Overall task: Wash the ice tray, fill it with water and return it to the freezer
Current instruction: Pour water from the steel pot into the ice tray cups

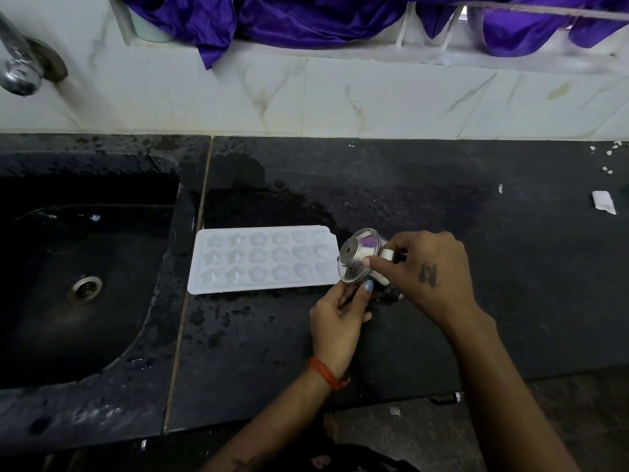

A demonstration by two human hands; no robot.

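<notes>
A white plastic ice tray (265, 260) with star- and flower-shaped cells lies flat on the wet black counter (442, 206), just right of the sink. At the tray's right end a small steel cup (357, 257) is tipped on its side, its base facing me. My right hand (429, 270) grips the cup from the right, fingers curled around its rim and handle. My left hand (337, 318) holds it from below, thumb on the lower edge. Whether water is in the cells I cannot tell.
A black sink (163, 233) with a steel drain (84, 288) lies at the left, under a chrome tap (17, 69). Purple cloth (306, 15) hangs over the tiled ledge behind. A white paper scrap (604, 202) lies on the counter at the far right.
</notes>
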